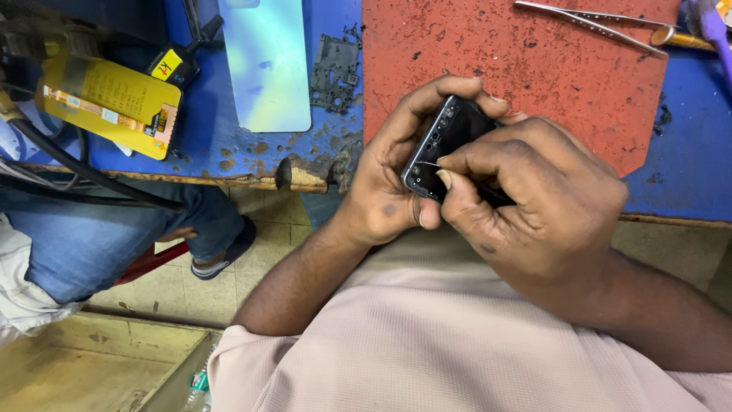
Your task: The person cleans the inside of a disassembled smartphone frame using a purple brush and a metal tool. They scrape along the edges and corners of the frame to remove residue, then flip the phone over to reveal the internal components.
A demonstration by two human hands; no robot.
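Opened black phone [446,145], frame centre: clasped in left hand [389,183]; right hand [534,206] pinches thin tool against it. Worn blue bench [686,175], red mat [534,69] upper right, tweezers [595,23], yellow screen panel [107,103] upper left. Tiled floor [252,252] below.

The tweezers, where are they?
In the head view, the tweezers lie at the top right, on the red mat, beyond both hands and next to a purple-handled tool.
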